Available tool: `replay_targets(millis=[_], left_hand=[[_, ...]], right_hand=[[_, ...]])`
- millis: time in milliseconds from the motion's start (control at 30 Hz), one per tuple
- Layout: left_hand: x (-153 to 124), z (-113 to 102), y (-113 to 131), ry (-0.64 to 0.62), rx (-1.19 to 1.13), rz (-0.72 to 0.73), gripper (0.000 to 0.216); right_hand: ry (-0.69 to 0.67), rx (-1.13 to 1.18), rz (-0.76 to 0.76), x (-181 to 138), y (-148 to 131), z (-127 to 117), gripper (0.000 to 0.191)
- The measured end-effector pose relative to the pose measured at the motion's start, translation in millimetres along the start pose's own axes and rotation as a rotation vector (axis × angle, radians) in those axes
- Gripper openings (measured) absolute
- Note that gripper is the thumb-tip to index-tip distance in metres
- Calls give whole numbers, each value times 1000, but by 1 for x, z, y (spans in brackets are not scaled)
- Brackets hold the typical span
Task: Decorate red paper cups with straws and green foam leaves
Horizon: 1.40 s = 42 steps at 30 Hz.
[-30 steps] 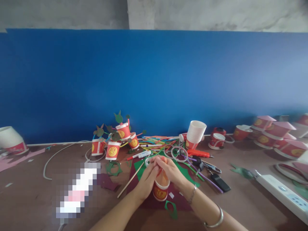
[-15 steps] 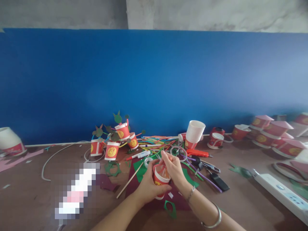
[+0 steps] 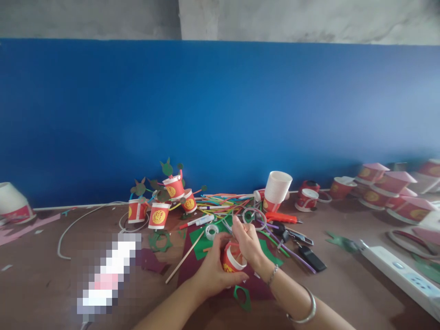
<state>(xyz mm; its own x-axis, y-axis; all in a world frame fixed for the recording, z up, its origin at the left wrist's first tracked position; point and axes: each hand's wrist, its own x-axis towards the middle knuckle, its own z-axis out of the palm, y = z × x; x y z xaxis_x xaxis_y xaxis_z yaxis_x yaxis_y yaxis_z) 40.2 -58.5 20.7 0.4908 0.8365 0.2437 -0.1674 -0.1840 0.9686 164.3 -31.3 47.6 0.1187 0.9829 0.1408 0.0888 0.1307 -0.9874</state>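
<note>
My left hand (image 3: 213, 270) is wrapped round a red and white paper cup (image 3: 234, 263) with a yellow print, its open mouth tilted towards my right hand. Over the cup's mouth my right hand (image 3: 248, 243) is closed, thumb uppermost, on a thin orange straw-like piece that shows only in bits among the fingers and inside the cup. An orange tip (image 3: 207, 250) sticks out on the left, beside my left fingers. Below the hands lie dark red paper (image 3: 187, 275) and a green paper scrap (image 3: 243, 298) with a round hole.
Decorated paper cups (image 3: 158, 215) stand behind on the left. Coloured straws (image 3: 220, 201), a roll of clear tape (image 3: 211, 232) and a wooden stick (image 3: 184, 257) lie nearer. Right are stacked cups (image 3: 277, 190), an orange cutter (image 3: 282, 217), keys (image 3: 311, 257) and a power strip (image 3: 402, 277).
The cup has tipped further towards my right hand, which has turned and closed more over its mouth. An orange tip now shows left of my left hand.
</note>
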Motion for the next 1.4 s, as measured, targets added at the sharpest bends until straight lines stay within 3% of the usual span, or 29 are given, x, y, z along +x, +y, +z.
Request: replay_targets(millis=[267, 367, 533, 733, 900, 1167, 1400], left_hand=[[2, -1, -8, 65, -63, -15, 67], [6, -6, -12, 219, -54, -4, 73], [12, -18, -14, 533, -7, 53, 78], [15, -23, -11, 722, -23, 87, 85], [17, -22, -16, 614, -129, 78, 92], [13, -19, -20, 338, -148, 2, 106], [12, -19, -16, 292, -178, 18, 114]], right_hand=[[-70, -44, -55, 1, -20, -4, 50], [-51, 34, -106, 2, -26, -7, 36], [-37, 210, 28, 7, -15, -9, 52], [-161, 156, -1, 6, -11, -2, 46], [-190, 115, -81, 8, -4, 0, 46], [-156, 82, -94, 12, 1, -5, 24], [-187, 156, -24, 6, -7, 0, 20]])
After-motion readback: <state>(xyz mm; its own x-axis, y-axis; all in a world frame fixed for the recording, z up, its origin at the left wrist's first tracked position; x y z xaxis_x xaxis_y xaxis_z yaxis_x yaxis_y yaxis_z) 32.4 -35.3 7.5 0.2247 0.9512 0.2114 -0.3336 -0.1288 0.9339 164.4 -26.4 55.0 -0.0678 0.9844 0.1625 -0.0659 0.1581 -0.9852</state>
